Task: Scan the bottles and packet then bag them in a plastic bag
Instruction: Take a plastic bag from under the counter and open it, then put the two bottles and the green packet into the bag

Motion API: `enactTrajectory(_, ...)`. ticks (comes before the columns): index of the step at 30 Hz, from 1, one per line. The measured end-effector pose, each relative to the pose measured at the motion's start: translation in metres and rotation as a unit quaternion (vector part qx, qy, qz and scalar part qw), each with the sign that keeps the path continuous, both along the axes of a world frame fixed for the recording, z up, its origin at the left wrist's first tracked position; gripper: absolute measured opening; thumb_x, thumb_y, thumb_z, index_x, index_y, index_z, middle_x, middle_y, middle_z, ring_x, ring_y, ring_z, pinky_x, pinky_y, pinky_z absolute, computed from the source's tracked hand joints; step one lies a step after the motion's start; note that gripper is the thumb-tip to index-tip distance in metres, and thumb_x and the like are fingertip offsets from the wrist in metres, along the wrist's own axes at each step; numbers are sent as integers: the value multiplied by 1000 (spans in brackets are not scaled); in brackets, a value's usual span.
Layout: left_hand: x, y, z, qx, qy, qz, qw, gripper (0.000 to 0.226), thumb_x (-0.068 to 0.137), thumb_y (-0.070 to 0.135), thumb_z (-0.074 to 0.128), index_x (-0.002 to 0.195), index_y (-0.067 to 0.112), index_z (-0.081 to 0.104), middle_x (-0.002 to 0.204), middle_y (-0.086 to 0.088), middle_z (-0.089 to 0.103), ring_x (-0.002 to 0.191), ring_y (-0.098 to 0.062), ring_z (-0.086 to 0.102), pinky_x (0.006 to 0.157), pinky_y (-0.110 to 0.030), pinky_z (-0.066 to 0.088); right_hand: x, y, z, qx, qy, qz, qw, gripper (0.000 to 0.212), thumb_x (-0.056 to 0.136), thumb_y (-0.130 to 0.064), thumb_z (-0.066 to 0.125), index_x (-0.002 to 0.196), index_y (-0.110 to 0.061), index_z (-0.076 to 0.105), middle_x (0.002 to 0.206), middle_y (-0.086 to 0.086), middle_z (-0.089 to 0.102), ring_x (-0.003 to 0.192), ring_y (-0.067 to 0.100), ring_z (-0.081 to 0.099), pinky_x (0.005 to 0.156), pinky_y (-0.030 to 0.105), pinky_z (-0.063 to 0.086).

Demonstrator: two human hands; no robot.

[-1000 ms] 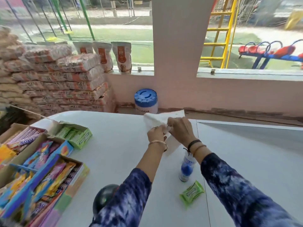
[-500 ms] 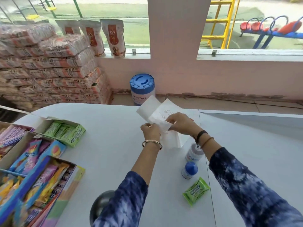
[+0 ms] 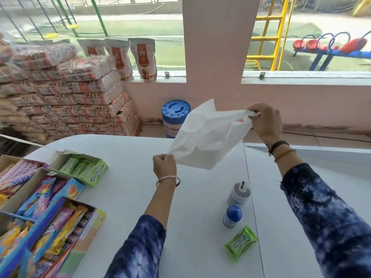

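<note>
A white plastic bag [image 3: 206, 137] is stretched in the air above the white table [image 3: 124, 193]. My left hand [image 3: 164, 165] pinches its lower left corner. Higher up, my right hand [image 3: 265, 121] grips its upper right edge. On the table below the bag stand two small bottles: one with a grey flip top [image 3: 239, 194] and one with a blue cap [image 3: 232, 216]. A green packet [image 3: 240, 244] lies flat just in front of them.
Open boxes of colourful sweets [image 3: 40, 223] and a green packet box [image 3: 84, 169] fill the table's left side. Stacked sacks [image 3: 66, 101] stand at the back left. A blue-lidded tub [image 3: 174, 117] is on the floor behind the table.
The folded bag has been pulled open and spread wide. My right hand rose up and to the right while my left hand moved down and left.
</note>
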State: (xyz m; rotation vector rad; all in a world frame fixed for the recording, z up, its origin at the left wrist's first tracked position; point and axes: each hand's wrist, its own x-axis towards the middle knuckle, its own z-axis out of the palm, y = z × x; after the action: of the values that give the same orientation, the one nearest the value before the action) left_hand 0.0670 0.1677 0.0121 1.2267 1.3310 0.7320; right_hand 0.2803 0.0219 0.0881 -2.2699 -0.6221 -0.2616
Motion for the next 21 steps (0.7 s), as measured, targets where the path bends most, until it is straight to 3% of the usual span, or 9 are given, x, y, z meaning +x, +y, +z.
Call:
enactTrajectory(2, 9, -15, 2, 179, 106, -73, 975, 47, 76, 11, 68, 117, 3, 45, 121, -23, 49, 108, -35, 50, 88, -42, 46, -7, 8, -5, 0, -4, 54, 999, 23, 78, 0, 59, 91, -11, 73, 98, 13, 73, 87, 32, 66, 67, 31, 47)
enactTrajectory(3, 14, -23, 4, 263, 151, -99, 948, 54, 75, 14, 70, 121, 7, 43, 126, -19, 45, 113, -32, 45, 91, -43, 44, -10, 12, -8, 2, -7, 72, 997, 22, 78, 0, 60, 91, -11, 73, 97, 13, 73, 87, 32, 66, 68, 34, 50)
enactTrajectory(6, 27, -36, 12, 420, 193, -159, 873, 27, 78, 13, 68, 103, 11, 57, 115, -13, 53, 105, -29, 47, 87, -41, 47, -15, 20, -15, 1, -22, 97, 995, 16, 80, -3, 63, 89, -10, 73, 94, 14, 73, 82, 32, 66, 64, 38, 51)
enactTrajectory(10, 34, -36, 15, 530, 159, -219, 804, 2, 77, 1, 64, 78, 2, 62, 83, -16, 65, 82, -33, 56, 69, -37, 48, -10, 24, -26, -20, -18, 91, 995, 8, 84, -4, 58, 84, -3, 67, 86, 15, 66, 76, 36, 60, 57, 34, 43)
enactTrajectory(13, 38, -33, 13, 483, 112, -253, 831, 9, 73, 2, 61, 71, 3, 53, 68, -18, 61, 68, -31, 55, 58, -26, 40, -12, 19, -27, -6, -23, 69, 997, 24, 80, -10, 62, 103, -4, 57, 100, 16, 55, 82, 29, 53, 73, 34, 40)
enactTrajectory(16, 42, -25, 10, 385, 102, -264, 879, 20, 77, 4, 62, 83, 12, 45, 77, -13, 64, 66, -23, 57, 52, -11, 38, -38, 9, -35, 2, -145, 136, 980, 20, 76, -14, 63, 92, -10, 52, 84, 9, 56, 69, 22, 50, 66, 34, 43)
enactTrajectory(18, 42, -19, 12, 309, 57, -307, 898, 28, 77, -5, 61, 96, 11, 49, 91, -10, 66, 78, -19, 61, 53, -5, 46, -50, 4, -50, -103, -118, 243, 957, 17, 78, -22, 63, 91, -15, 55, 80, 2, 64, 66, 23, 59, 67, 36, 49)
enactTrajectory(19, 41, -16, 15, 259, 22, -333, 906, 31, 76, -9, 59, 98, 12, 51, 94, -9, 65, 81, -17, 62, 54, -4, 48, -50, 1, -59, -184, -76, 265, 943, 26, 78, -26, 64, 101, -17, 56, 90, 2, 68, 77, 26, 64, 77, 38, 49)
enactTrajectory(21, 37, -8, 23, 153, -40, -384, 910, 27, 76, -11, 56, 90, 12, 58, 87, -7, 66, 69, -9, 64, 53, -12, 52, -35, -5, -73, -336, -23, 236, 912, 59, 76, -32, 67, 129, -17, 45, 124, 6, 61, 108, 27, 60, 101, 43, 34)
